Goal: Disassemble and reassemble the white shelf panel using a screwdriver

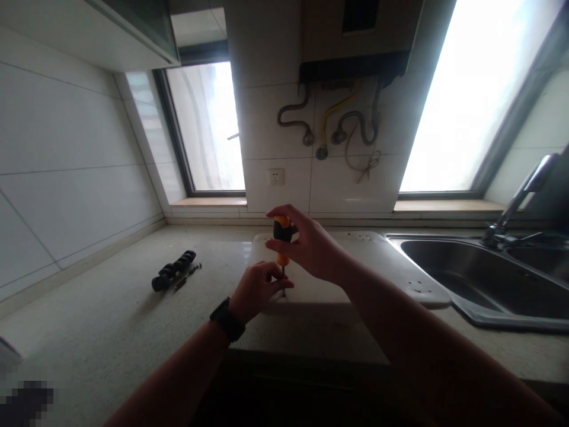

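We have the screwdriver [283, 231] standing almost upright over the near left part of a white board [373, 255], its tip down by the board's near edge. Our right hand [309, 246] holds it from above and the right, fingers curled about the orange and black handle. Our left hand [255, 290] is low beside it, thumb and forefinger pinching the thin metal shaft close to the tip; we cannot tell whether they also grip a screw there.

The screwdriver looks light and stiff, and we judge its thick handle the best place to hold and turn, while the narrow shaft would likely feel slick and suit only a light steadying pinch. The board seems rigid and smooth, so it might slide if pushed sideways; its rounded edges would give the firmest hold.

Black rods [175, 270] lie on the desk [111, 344] to the left, with small dark bits [181, 283] just beside them. The sink [502, 322] is to the right.
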